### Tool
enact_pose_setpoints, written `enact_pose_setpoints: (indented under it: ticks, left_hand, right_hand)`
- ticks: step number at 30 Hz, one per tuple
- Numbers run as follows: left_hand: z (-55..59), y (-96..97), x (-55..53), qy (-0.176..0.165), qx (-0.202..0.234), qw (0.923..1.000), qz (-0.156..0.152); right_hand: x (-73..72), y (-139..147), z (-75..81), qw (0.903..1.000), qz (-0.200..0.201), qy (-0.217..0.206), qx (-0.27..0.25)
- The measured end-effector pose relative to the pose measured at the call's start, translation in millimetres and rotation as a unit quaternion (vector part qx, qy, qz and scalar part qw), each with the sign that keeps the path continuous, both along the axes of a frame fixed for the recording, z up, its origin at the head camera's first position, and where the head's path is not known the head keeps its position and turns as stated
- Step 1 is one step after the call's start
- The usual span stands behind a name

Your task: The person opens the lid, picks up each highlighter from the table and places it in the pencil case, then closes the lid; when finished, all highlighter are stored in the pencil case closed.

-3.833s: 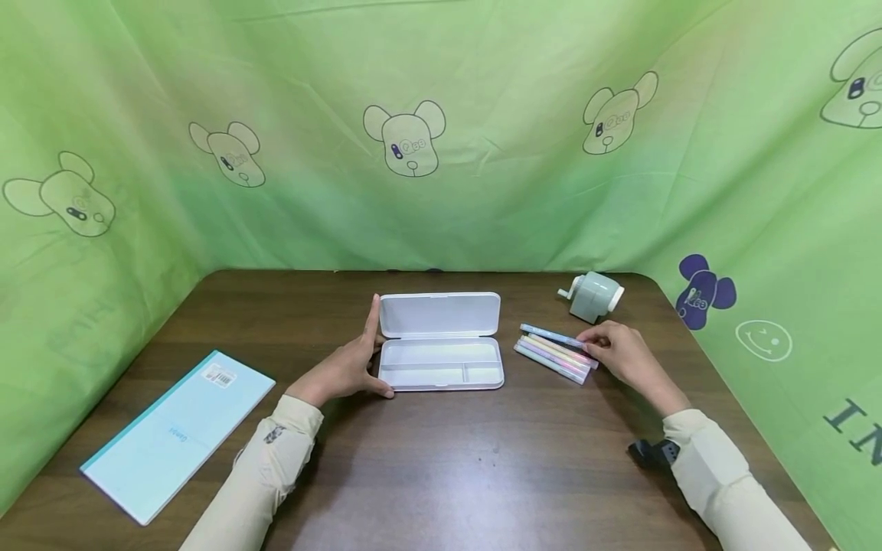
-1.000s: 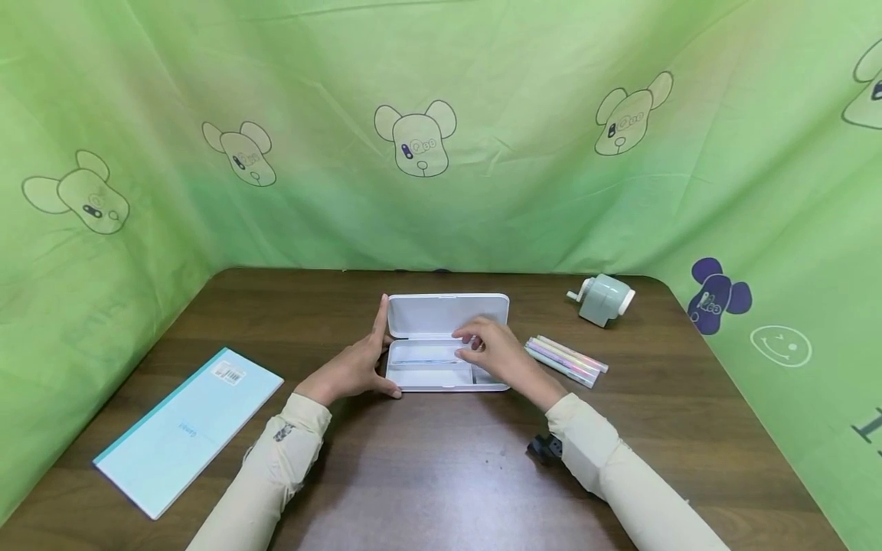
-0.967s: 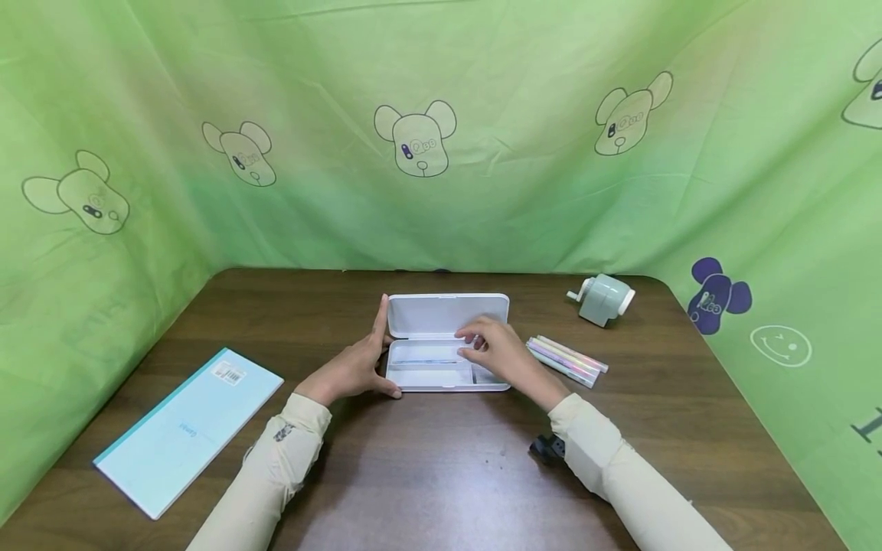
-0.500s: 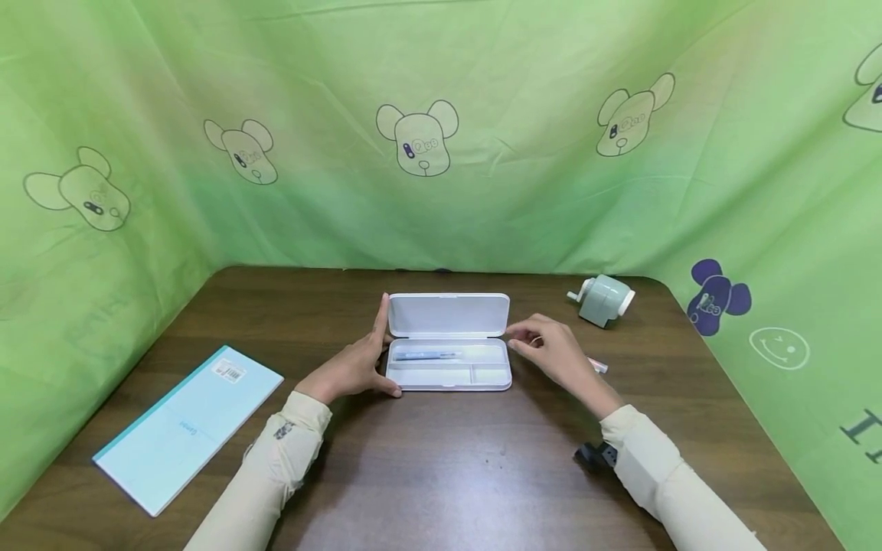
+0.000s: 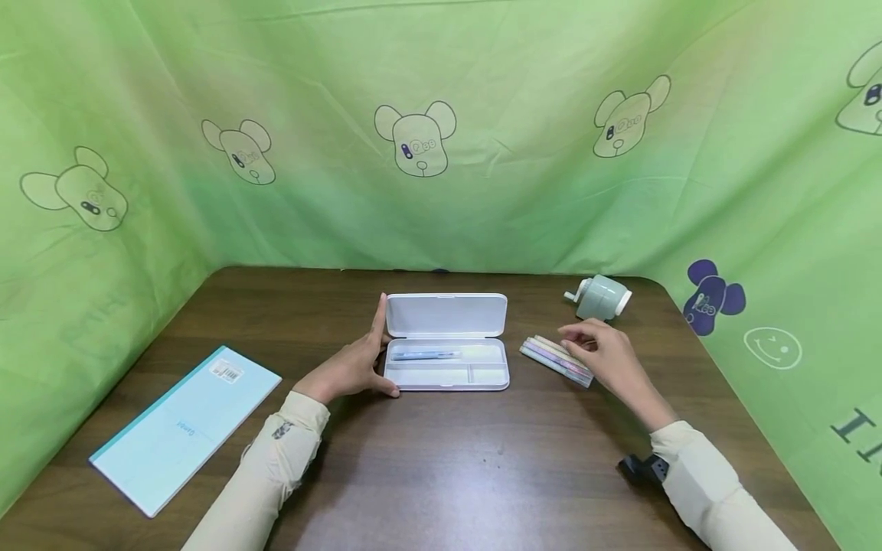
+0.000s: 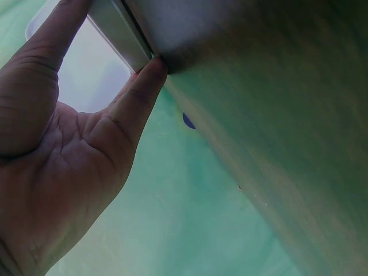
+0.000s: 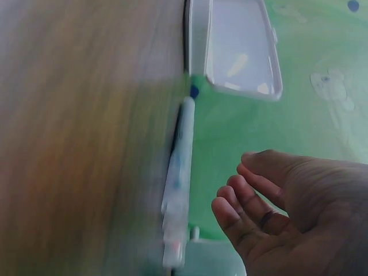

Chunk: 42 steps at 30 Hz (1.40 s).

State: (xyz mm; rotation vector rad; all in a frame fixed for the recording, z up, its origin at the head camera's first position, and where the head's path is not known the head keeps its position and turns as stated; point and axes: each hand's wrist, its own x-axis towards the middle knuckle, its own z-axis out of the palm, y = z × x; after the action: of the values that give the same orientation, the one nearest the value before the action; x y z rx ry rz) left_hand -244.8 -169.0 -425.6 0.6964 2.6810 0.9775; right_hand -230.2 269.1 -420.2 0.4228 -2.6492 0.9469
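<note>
A white pencil case (image 5: pixel 446 375) stands with its lid raised on the table, a blue pen (image 5: pixel 426 355) lying in its rear compartment. My left hand (image 5: pixel 347 369) rests against the case's left end, index finger straight along the lid and thumb at the front corner. In the left wrist view the thumb of that hand (image 6: pixel 63 155) touches the base. My right hand (image 5: pixel 606 356) hovers by the right end of several pastel pens (image 5: pixel 554 360) laid side by side. The right wrist view shows this hand (image 7: pixel 287 213) with loosely bent fingers, holding nothing and apart from the pens.
A grey-green pencil sharpener (image 5: pixel 601 298) with a crank stands behind the right hand. To the left lies a light blue notebook (image 5: pixel 184 432). A green printed curtain (image 5: pixel 482 207) surrounds the brown table (image 5: pixel 441 467).
The blue pen went from the group at the right into the pencil case, and my right hand let go of it. That hand then moved back right over the remaining pens. The left hand stayed put.
</note>
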Motion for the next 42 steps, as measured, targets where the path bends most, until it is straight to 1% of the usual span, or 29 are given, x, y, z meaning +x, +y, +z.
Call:
enact_pose_setpoints:
  ticks: [1,2,4,6,8,9,10,12,13,15,17,20,22,23,25,26,27,28,32,33,35,36,38,39,40,41,42]
  left_hand:
    - [-0.9,-0.2,-0.8,0.001,0.001,1.0000,-0.001]
    - [-8.3,-2.7,-5.3,0.012,-0.001,0.9999,-0.006]
    - [-11.1,-3.8,-7.3,0.013,-0.002,0.9999,-0.003]
    - [-21.3,-7.5,-13.4,0.020,-0.006,0.9998,-0.004]
    - [-31.7,-10.8,-19.5,0.025,-0.010,0.9996,0.003]
    - [-30.4,-10.2,-18.6,0.020,-0.009,0.9997,0.007]
    - [-34.1,-11.3,-20.7,0.022,-0.011,0.9997,0.009]
    - [-28.8,-9.9,-18.1,0.014,-0.008,0.9999,0.004]
    - [-30.3,-10.3,-18.4,0.019,-0.008,0.9998,0.003]
    - [-25.4,-9.0,-15.2,0.015,-0.005,0.9999,-0.002]
    - [-24.8,-9.7,-14.6,0.017,-0.004,0.9998,-0.004]
    - [-38.4,-13.3,-22.4,0.018,-0.002,0.9998,0.010]
    - [-53.0,-17.3,-31.1,0.030,-0.003,0.9995,0.013]
    - [-58.2,-18.6,-34.3,0.032,-0.003,0.9994,0.014]
    - [-62.8,-19.4,-38.0,0.031,-0.003,0.9994,0.013]
    - [-55.2,-17.0,-32.2,0.035,-0.005,0.9994,0.004]
    - [-52.8,-16.4,-30.8,0.038,-0.008,0.9992,0.002]
    - [-48.1,-15.1,-28.2,0.037,-0.010,0.9993,-0.001]
    - [-23.2,-9.9,-13.5,0.040,-0.010,0.9990,-0.015]
    - [-26.4,-11.2,-16.7,0.042,-0.008,0.9990,-0.013]
    - [-19.8,-9.6,-12.5,0.042,-0.005,0.9990,-0.015]
    - [-16.2,-8.6,-10.7,0.036,-0.005,0.9992,-0.015]
    - [-12.5,-6.6,-8.3,0.028,-0.005,0.9995,-0.010]
    - [-15.7,-7.5,-9.5,0.035,-0.002,0.9993,-0.013]
    - [-13.4,-6.3,-8.5,0.026,-0.004,0.9996,-0.010]
    - [-16.1,-7.5,-10.0,0.027,-0.001,0.9996,-0.012]
    - [-13.3,-5.9,-8.3,0.024,-0.004,0.9997,-0.010]
  right_hand:
    - [1.4,4.4,-0.5,1.0000,-0.003,0.003,-0.001]
    - [2.6,8.7,-1.2,1.0000,-0.006,0.006,-0.001]
    - [4.9,15.8,-2.3,0.9999,-0.009,0.009,-0.002]
    - [6.9,21.7,-2.7,0.9999,-0.011,0.005,0.002]
    - [8.7,26.6,-2.6,0.9998,-0.013,-0.005,0.010]
    - [9.6,28.8,-2.5,0.9997,-0.013,-0.012,0.015]
    - [10.6,31.2,-2.5,0.9995,-0.014,-0.019,0.020]
    - [12.5,36.2,-2.6,0.9991,-0.015,-0.031,0.026]
    - [13.3,38.4,-2.8,0.9989,-0.015,-0.035,0.028]
    - [14.5,42.7,-3.2,0.9986,-0.015,-0.041,0.031]
    - [15.2,46.3,-3.4,0.9984,-0.016,-0.046,0.030]
    - [15.2,49.9,-3.3,0.9978,-0.011,-0.057,0.033]
    - [15.0,51.2,-3.8,0.9973,-0.008,-0.064,0.036]
    - [15.0,51.6,-4.0,0.9971,-0.007,-0.066,0.039]
    - [15.2,52.4,-4.5,0.9966,-0.004,-0.071,0.041]
    - [15.4,52.7,-4.7,0.9965,-0.003,-0.072,0.042]
    - [15.8,53.0,-5.0,0.9964,-0.003,-0.074,0.042]
    - [15.9,53.1,-5.0,0.9962,-0.002,-0.076,0.042]
    - [16.2,53.9,-4.7,0.9953,0.003,-0.088,0.041]
    - [16.1,54.2,-4.7,0.9950,0.004,-0.091,0.041]
    - [15.9,54.4,-4.8,0.9946,0.005,-0.095,0.042]
    - [15.8,54.2,-5.2,0.9943,0.005,-0.097,0.044]
    - [15.5,54.6,-5.8,0.9940,0.006,-0.098,0.048]
    - [15.4,55.0,-5.9,0.9940,0.007,-0.097,0.050]
    - [15.4,55.1,-6.2,0.9940,0.007,-0.096,0.051]
    - [15.4,55.3,-6.1,0.9941,0.008,-0.095,0.053]
    - [15.7,55.3,-6.3,0.9941,0.008,-0.094,0.053]
